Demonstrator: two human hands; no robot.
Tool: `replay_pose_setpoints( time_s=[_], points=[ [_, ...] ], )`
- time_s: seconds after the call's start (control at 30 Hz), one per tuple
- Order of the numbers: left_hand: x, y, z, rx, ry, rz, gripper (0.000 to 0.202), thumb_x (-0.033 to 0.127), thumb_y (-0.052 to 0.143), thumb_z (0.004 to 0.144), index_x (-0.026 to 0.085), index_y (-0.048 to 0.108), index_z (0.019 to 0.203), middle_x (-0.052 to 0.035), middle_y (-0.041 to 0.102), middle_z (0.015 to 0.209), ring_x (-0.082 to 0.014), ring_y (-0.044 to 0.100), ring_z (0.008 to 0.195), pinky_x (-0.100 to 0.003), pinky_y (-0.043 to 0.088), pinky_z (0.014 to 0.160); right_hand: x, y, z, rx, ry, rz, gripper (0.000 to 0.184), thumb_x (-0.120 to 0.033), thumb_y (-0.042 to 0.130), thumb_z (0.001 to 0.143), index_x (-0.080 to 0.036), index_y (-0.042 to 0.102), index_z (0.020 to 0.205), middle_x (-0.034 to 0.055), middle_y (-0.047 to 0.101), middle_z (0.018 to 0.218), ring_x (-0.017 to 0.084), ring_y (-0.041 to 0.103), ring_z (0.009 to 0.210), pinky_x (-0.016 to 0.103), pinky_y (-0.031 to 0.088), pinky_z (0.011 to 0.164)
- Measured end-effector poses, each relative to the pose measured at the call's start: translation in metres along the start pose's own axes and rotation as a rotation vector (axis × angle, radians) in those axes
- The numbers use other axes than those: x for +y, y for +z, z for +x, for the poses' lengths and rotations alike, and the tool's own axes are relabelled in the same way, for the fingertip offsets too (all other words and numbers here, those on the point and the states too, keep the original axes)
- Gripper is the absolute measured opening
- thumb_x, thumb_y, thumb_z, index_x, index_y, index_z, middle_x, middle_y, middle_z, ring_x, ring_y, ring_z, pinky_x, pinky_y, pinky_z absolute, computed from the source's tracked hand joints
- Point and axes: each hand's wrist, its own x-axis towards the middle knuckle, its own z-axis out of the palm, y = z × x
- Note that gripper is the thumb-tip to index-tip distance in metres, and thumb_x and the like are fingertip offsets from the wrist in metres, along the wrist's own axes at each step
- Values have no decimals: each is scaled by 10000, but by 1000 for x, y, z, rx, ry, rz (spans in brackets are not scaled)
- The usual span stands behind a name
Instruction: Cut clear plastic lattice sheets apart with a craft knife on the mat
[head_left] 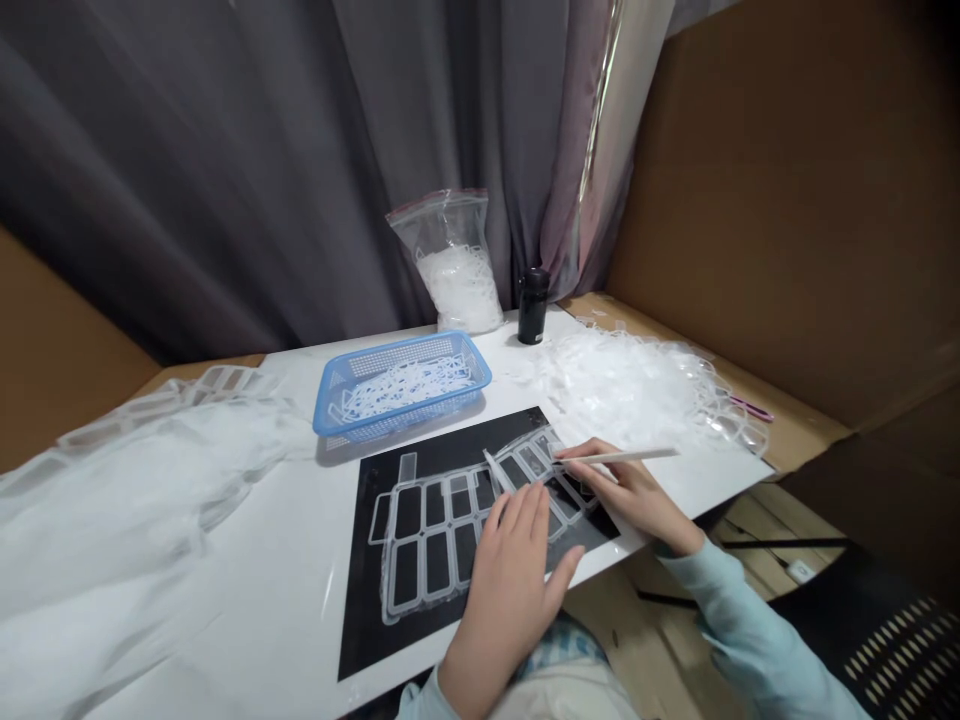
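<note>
A clear plastic sheet of rectangular frames [422, 600] lies on a black mat [367, 640]. My left hand [517, 560] rests flat on the sheet, fingers stretched forward and thumb apart. In a pinch grip, my right hand [626, 490] holds a thin white pen-like stick [637, 456], its tip over the right part of the sheet. Beside my left fingertips a narrow clear strip [495, 470] stands up from the sheet. One loose frame [379, 520] sits at the sheet's left edge, and a small clear rectangle [407, 468] at its upper left.
Behind the mat is a blue basket [322, 400] of small white frames. A zip bag [457, 280] of similar pieces and a black bottle [533, 308] stand further back. Plastic heaps lie left [112, 530] and right [637, 385]. Brown panels flank the table.
</note>
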Motion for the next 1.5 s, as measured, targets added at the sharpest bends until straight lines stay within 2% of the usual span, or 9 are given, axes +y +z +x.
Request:
replay_pose_setpoints(
  time_s=[0.13,0.4,0.63,0.9,1.0,1.17,1.23,1.37,1.5],
  points=[
    [-1,4,-1,-38,-44,-13,502,451,365,1058,116,527,1395,-80,582,1435,-248,536,1303,-478,374,1105,4,11,5,-102,12,102,325,-464,514,1027,-214,706,1106,64,714,1115,227,677,1094,357,553,981],
    [2,2,-2,-72,-86,-1,476,421,376,1057,150,499,1429,-72,558,1459,-253,507,1315,-502,389,1067,7,14,4,-142,34,132,295,-439,518,1033,-211,687,1116,76,703,1151,230,660,1129,372,538,999],
    [2,2,-2,-75,-101,-9,458,391,355,1061,155,500,1426,-73,553,1466,-257,511,1307,-496,382,1057,5,15,6,-147,-14,63,263,-407,491,1051,-215,663,1102,71,702,1130,217,669,1098,348,550,960],
    [4,2,1,-107,-139,-54,465,391,313,1063,164,505,1420,-63,539,1480,-266,502,1327,-526,394,1056,4,23,8,-113,-145,-124,247,-374,461,1062,-249,674,1074,63,719,1115,213,676,1032,339,532,918],
    [4,3,0,-121,-149,-55,452,381,337,1056,166,513,1413,-66,530,1488,-273,501,1328,-540,396,1061,10,15,11,2,-163,-201,263,-392,457,1054,-254,680,1043,61,730,1065,229,682,988,355,534,882],
    [3,5,-2,-124,-141,-44,450,374,357,1052,164,511,1418,-72,522,1494,-278,508,1317,-542,416,1047,31,-29,18,474,-46,-336,276,-399,449,1050,-194,630,1093,142,680,1106,311,642,1023,452,489,877],
    [2,5,-3,-116,-138,-37,448,374,363,1050,162,514,1416,-75,526,1489,-279,512,1309,-542,421,1037,37,-43,18,553,-17,-360,297,-434,475,1034,-183,631,1063,141,678,1044,315,646,961,465,484,862],
    [3,6,-3,-94,-136,-33,447,374,358,1052,163,510,1415,-80,541,1475,-279,512,1297,-548,406,1033,35,-40,14,468,-25,-324,317,-489,543,992,-192,651,964,142,654,1129,321,622,1082,463,471,944],
    [4,7,-3,-79,-132,-35,435,377,376,1047,161,527,1393,-87,566,1446,-284,514,1281,-536,406,1015,17,-16,9,202,-17,-203,272,-440,524,1018,-216,673,985,94,653,1167,270,619,1144,413,471,1015]
  ],
)
